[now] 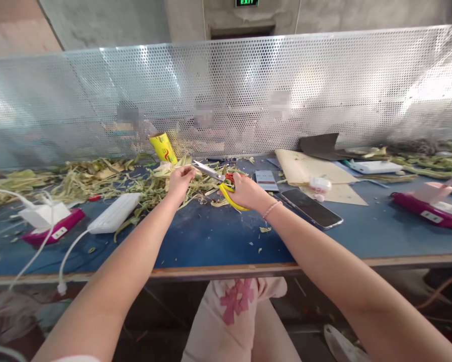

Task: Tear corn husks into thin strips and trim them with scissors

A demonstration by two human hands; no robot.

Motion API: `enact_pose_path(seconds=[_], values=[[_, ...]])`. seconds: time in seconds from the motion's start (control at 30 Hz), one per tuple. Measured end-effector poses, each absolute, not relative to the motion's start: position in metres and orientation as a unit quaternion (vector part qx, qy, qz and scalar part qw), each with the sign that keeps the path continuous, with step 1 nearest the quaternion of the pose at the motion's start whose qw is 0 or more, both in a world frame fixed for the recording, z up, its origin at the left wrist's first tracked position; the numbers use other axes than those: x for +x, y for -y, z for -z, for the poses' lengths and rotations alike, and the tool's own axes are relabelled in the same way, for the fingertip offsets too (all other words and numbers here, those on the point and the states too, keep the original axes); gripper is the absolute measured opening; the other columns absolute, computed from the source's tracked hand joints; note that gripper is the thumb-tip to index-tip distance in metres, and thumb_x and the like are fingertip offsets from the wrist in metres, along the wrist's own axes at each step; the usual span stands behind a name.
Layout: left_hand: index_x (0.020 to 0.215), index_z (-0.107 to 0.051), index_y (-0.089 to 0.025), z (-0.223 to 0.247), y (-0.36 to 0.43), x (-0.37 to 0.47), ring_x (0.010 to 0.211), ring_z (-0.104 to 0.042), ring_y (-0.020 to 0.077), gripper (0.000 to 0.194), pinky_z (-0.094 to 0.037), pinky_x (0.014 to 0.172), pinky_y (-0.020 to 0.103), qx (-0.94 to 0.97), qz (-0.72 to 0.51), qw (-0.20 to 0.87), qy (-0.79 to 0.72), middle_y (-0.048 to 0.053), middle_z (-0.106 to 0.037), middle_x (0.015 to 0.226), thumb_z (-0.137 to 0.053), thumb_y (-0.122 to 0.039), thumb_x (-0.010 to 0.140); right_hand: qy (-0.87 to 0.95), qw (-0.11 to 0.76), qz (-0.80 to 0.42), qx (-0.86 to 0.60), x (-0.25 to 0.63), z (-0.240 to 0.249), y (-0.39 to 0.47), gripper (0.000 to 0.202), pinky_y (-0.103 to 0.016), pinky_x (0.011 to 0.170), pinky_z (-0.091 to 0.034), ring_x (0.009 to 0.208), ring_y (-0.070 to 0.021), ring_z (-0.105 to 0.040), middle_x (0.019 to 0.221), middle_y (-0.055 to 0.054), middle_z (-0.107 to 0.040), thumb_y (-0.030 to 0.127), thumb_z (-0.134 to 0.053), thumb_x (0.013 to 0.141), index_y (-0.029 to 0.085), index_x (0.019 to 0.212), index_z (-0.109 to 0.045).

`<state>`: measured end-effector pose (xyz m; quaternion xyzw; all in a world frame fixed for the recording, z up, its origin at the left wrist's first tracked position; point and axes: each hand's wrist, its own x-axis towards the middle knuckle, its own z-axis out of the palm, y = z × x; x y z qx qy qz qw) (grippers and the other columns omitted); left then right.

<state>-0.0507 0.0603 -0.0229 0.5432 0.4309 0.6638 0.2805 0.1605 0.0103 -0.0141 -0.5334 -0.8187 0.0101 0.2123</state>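
Right hand [244,191] closed around scissors [213,173] over plant scraps [150,187] on blue desk [210,244]; left hand [179,183] beside blade tips, fingers bent, cannot tell whether it grips anything.

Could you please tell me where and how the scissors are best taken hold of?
Probably by the yellow handle and its red counterpart, coming from the near right. The scissors point their bare metal blades away to the left, leaving the handles toward the person; the right grip is closed there.
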Motion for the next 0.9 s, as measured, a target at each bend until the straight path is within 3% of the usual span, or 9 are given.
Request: enact_pose_path(seconds=[0.23, 0.43, 0.9], values=[[0.066, -0.061, -0.015, 0.0205, -0.0559, -0.0502, 0.062, -0.057, 0.0121, 0.013, -0.043, 0.065, 0.025, 0.594, -0.623, 0.216, -0.460, 0.000, -0.062, 0.063, -0.067, -0.025, 0.060, 0.819, 0.207, 0.035, -0.534, 0.1603, 0.0168, -0.0110, 0.068, -0.033, 0.074, -0.045, 0.088, -0.0269, -0.062, 0.093, -0.018, -0.063, 0.071, -0.031, 0.076, 0.009, 0.098, -0.048], [0.064, -0.062, -0.015, 0.0184, -0.0539, -0.0482, 0.056, -0.052, 0.0104, 0.007, -0.039, 0.058, 0.022, 0.591, -0.628, 0.172, -0.476, -0.002, -0.059, 0.057, -0.065, -0.019, 0.059, 0.819, 0.201, 0.040, -0.536, 0.1600, 0.0170, -0.0112, 0.069, -0.033, 0.072, -0.045, 0.085, -0.0277, -0.063, 0.090, -0.018, -0.064, 0.071, -0.029, 0.077, 0.008, 0.099, -0.048], [0.053, -0.060, -0.015, 0.0230, -0.0557, -0.0426, 0.051, -0.049, 0.0071, 0.007, -0.036, 0.055, 0.020, 0.526, -0.677, 0.280, -0.432, -0.003, -0.057, 0.050, -0.067, -0.012, 0.053, 0.830, 0.201, -0.013, -0.520, 0.1631, 0.0139, -0.0113, 0.057, -0.029, 0.070, -0.044, 0.087, -0.0241, -0.062, 0.095, -0.014, -0.064, 0.062, -0.037, 0.081, 0.013, 0.106, -0.050]])
